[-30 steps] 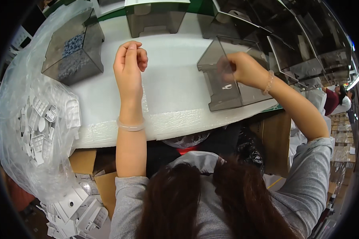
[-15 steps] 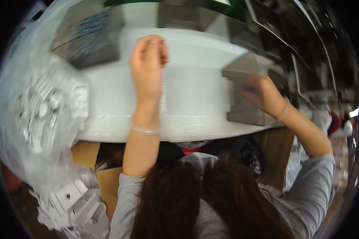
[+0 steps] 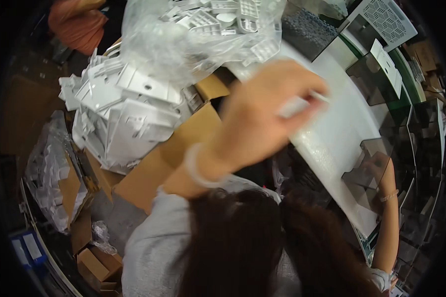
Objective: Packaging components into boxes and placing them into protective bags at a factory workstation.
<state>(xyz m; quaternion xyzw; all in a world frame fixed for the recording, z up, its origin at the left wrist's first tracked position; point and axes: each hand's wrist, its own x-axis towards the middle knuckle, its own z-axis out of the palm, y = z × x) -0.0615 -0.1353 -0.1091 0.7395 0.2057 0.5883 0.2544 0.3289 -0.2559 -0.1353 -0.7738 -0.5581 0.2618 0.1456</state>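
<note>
My left hand (image 3: 267,109), blurred by motion, is raised over the near edge of the white table (image 3: 327,133), beside an open cardboard box. Its fingers are curled closed, and a small whitish bit shows at the fingertips, too smeared to name. My right hand (image 3: 380,167) is at a smoky see-through plastic bin (image 3: 364,180) at the table's right end. The fingers show only dimly through the bin's wall, so their grip is hidden.
A clear bag (image 3: 178,54) of white plastic parts lies on the table's far left. White plates (image 3: 139,123) are heaped beside the cardboard box (image 3: 183,148). Another smoky bin (image 3: 309,29) holds grey-blue pieces. Dark bins (image 3: 374,76) line the far side. An orange-clad person (image 3: 77,24) is at upper left.
The view has swung left, bringing the heap of white plates and the boxes into sight. My left hand has moved from over the table toward its near edge. My right hand remains at the bin.
</note>
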